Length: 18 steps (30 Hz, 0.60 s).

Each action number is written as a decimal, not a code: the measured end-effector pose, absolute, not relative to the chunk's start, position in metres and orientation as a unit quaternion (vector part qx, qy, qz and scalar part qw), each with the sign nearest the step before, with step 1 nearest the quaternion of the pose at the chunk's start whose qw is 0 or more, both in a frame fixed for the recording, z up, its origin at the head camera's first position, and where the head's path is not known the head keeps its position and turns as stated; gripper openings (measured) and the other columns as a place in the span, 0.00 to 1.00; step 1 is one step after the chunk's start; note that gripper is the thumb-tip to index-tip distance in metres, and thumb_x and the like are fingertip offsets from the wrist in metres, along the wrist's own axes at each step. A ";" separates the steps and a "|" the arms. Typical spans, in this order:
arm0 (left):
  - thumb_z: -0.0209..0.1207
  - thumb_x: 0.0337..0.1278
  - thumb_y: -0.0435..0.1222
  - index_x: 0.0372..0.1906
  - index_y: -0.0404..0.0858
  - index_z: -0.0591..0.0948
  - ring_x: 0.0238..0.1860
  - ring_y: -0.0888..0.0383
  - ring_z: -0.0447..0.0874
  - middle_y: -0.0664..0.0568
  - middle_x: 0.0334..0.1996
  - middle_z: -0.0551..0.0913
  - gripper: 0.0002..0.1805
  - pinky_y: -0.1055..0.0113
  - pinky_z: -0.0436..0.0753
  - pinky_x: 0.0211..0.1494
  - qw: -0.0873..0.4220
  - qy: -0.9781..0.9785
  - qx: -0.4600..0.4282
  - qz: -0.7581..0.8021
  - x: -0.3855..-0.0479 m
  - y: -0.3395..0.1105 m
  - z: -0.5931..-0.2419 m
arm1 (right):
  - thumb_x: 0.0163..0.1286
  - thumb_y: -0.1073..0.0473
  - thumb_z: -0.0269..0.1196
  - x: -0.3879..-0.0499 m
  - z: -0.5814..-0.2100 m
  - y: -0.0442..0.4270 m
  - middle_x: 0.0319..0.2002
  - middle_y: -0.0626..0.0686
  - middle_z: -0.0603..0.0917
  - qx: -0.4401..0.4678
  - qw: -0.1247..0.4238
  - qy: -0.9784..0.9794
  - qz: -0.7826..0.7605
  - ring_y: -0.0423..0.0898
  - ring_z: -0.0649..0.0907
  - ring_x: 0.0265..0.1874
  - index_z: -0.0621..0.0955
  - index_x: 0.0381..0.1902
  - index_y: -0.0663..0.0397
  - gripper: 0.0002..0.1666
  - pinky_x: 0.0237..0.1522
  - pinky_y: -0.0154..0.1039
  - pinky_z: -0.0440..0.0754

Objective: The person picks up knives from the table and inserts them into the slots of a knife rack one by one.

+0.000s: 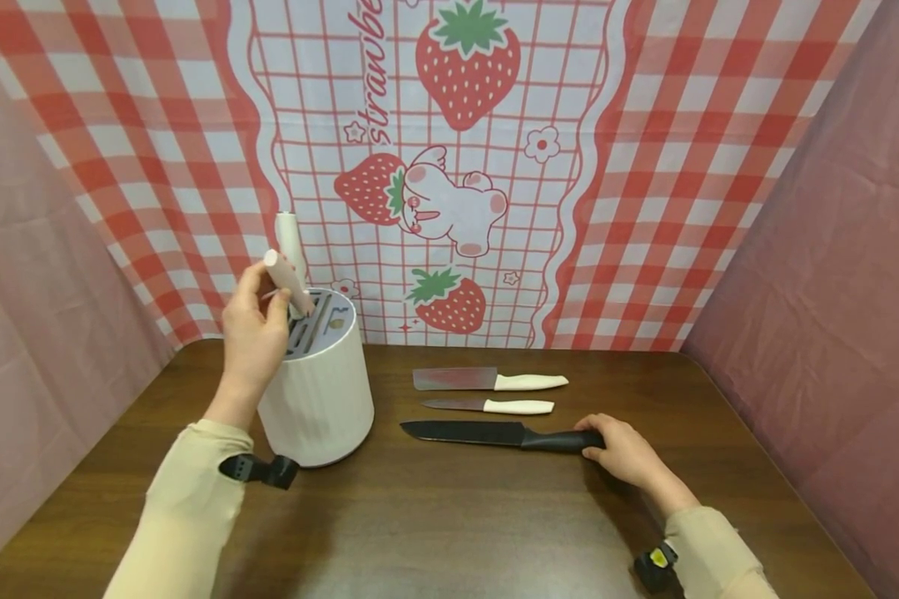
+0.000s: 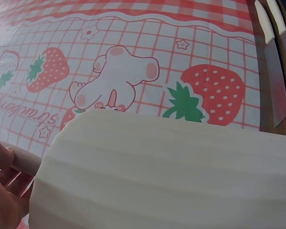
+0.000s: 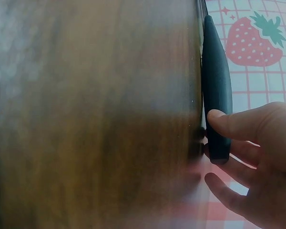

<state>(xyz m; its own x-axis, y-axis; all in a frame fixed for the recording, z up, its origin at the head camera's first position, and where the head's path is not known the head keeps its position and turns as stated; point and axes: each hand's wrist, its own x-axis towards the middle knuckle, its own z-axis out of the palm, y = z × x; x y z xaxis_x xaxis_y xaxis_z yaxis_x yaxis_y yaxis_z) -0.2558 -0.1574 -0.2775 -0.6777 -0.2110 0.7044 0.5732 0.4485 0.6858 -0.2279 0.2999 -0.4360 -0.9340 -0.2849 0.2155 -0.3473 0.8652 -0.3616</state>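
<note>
My left hand (image 1: pixel 257 324) pinches a white knife handle (image 1: pixel 290 283) between thumb and fingers, over the slotted top of a white knife block (image 1: pixel 318 408). That knife's blade is hidden. Behind it, a second white handle (image 1: pixel 288 237) stands up from the block. At the right, my right hand (image 1: pixel 620 449) grips the butt end of a black knife (image 1: pixel 464 432), thumb on one side of the handle (image 3: pixel 217 90) and fingers on the other. The black knife lies low along the tabletop, its tip pointing left toward the block.
A white-handled cleaver (image 1: pixel 457 378) and a small white-handled knife (image 1: pixel 453 405) lie beyond the black knife, tips leftward. All stand on a brown wooden table (image 1: pixel 449 516). A strawberry-print cloth (image 1: pixel 539 208) hangs behind the table, with pink cloth (image 1: pixel 817 249) at the sides.
</note>
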 end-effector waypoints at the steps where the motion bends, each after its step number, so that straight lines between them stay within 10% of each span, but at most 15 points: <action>1: 0.50 0.56 0.21 0.52 0.29 0.72 0.48 0.53 0.76 0.38 0.45 0.78 0.17 0.61 0.76 0.55 0.383 -0.761 -0.121 -0.509 -0.257 -0.157 -0.278 | 0.49 0.68 0.67 -0.228 -0.436 0.300 0.38 0.54 0.82 0.163 0.078 -0.963 0.201 0.54 0.80 0.41 0.80 0.38 0.57 0.16 0.44 0.52 0.76; 18: 0.50 0.56 0.23 0.53 0.29 0.72 0.50 0.47 0.77 0.36 0.48 0.76 0.18 0.55 0.77 0.53 0.374 -0.787 -0.102 -0.480 -0.263 -0.154 -0.281 | 0.50 0.68 0.66 -0.226 -0.434 0.299 0.38 0.54 0.81 0.166 0.083 -0.960 0.208 0.55 0.80 0.41 0.80 0.39 0.57 0.16 0.44 0.53 0.76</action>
